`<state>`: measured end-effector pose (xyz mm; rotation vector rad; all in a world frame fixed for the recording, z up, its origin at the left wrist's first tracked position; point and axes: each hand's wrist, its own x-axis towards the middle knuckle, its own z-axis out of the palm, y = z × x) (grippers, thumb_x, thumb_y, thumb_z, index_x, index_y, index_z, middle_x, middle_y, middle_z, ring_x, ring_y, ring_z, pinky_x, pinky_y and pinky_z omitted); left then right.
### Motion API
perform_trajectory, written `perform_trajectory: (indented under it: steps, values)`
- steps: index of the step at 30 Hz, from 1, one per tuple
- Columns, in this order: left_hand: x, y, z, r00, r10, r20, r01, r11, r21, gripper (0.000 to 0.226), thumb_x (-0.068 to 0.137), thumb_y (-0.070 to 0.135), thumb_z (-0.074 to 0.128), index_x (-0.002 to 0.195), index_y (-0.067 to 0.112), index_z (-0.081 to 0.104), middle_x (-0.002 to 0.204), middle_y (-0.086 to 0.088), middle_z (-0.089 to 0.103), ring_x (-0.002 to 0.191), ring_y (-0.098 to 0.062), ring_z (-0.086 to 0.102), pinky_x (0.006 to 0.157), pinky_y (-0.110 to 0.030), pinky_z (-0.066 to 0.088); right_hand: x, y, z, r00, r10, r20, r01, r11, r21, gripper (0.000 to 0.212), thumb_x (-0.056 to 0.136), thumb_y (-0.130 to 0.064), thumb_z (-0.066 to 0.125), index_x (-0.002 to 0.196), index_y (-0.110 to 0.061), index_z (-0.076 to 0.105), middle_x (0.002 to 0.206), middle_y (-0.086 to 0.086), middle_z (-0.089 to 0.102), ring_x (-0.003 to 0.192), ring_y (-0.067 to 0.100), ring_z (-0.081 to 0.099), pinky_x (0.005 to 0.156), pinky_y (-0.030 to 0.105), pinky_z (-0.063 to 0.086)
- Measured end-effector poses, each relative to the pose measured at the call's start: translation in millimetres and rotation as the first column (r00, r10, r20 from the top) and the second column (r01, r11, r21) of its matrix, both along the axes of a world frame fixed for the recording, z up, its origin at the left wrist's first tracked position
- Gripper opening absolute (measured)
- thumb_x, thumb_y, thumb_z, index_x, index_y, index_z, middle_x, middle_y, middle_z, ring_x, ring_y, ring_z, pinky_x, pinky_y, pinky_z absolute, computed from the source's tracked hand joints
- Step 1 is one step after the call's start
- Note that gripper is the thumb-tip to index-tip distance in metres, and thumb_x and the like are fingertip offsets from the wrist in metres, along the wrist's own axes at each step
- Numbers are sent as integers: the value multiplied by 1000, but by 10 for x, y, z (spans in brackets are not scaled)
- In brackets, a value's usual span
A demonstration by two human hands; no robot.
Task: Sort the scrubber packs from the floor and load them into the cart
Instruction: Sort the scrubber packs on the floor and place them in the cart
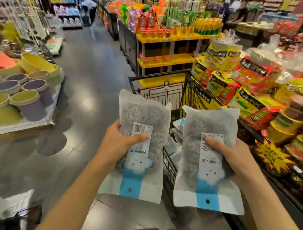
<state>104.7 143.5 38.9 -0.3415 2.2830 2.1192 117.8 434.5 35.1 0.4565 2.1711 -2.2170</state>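
Scrubber packs, one in my left hand (119, 141) (141, 146), one in my right (234, 154) (209, 155), thumbs pinching each, hover beside and above the cart (168, 163); I judge lowering them flat onto the packs already inside (177, 127) works best.

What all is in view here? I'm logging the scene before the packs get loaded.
Left scrubber pack: one, white and blue, held before the cart.
Right scrubber pack: one, white and blue, held over the cart's edge.
Cart: one, black wire, centre right, with more white packs inside.
Bins: several, yellow-green and purple, on the left display.
Noodle packs: many, yellow and red, on the right display.
Yellow shelf: one, beyond the cart.
Hands: left hand and right hand, each gripping one pack.
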Motion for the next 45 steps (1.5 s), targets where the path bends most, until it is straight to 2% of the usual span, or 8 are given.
perform_trajectory:
  steps: [14,19,24,31,35,38,42,45]
  values:
    - [-2940,192,-370,941,-325,93,331,941,-70,52,66,16,93,110,22,66,93,6,80,84,-14,78,68,-33,61,-1862,76,-426,953,-290,88,281,955,95,32,79,-17,85,108,-16,72,96,4,80,82,18,78,61,28,59]
    - [-3915,521,-502,819,-557,138,573,807,-141,58,62,19,94,113,17,66,93,3,78,71,-5,75,54,-19,55,-2134,245,-573,879,-465,104,427,866,261,36,76,-27,89,108,-26,73,99,-5,80,92,18,77,87,46,61]
    - [-4561,993,-749,654,-726,212,756,616,-220,53,62,19,94,103,28,62,82,16,78,71,1,73,59,-21,55,-2196,477,-768,813,-561,158,466,788,402,52,68,-48,92,113,-42,67,108,-15,76,102,11,73,94,51,57]
    - [-5076,1522,-1525,457,-849,264,866,357,-350,53,58,29,89,95,43,54,75,41,66,69,23,61,67,-15,52,-2309,756,-1769,766,-513,387,164,738,654,69,64,-69,83,119,-41,53,110,-19,67,101,13,65,86,47,56]
    - [-5244,1603,-2106,361,-877,318,887,217,-408,60,58,37,94,108,41,61,95,23,75,80,8,70,73,-30,56,-2419,702,-2578,776,-383,501,-71,736,673,97,54,-88,70,135,-42,44,116,-8,71,108,25,67,86,47,56]
    - [-5301,1593,-2439,266,-903,337,868,73,-491,78,53,47,93,123,41,57,111,20,70,95,0,68,83,-35,55,-2516,565,-3049,751,-270,602,-253,724,641,100,62,-77,77,146,-40,37,126,-1,70,118,29,64,89,42,54]
    - [-5370,1521,-2708,158,-900,406,837,-96,-539,92,42,74,87,125,45,58,111,19,72,102,-7,69,94,-43,55,-2602,343,-3468,684,-114,721,-559,552,618,92,70,-71,76,142,-26,40,135,9,64,124,33,58,89,40,48]
    - [-5395,1439,-2853,92,-889,449,816,-191,-546,79,44,70,90,114,52,58,100,30,72,94,9,67,88,-29,53,-2573,165,-3695,645,-87,759,-658,440,611,85,72,-70,74,135,-23,43,129,7,64,116,33,60,85,39,49]
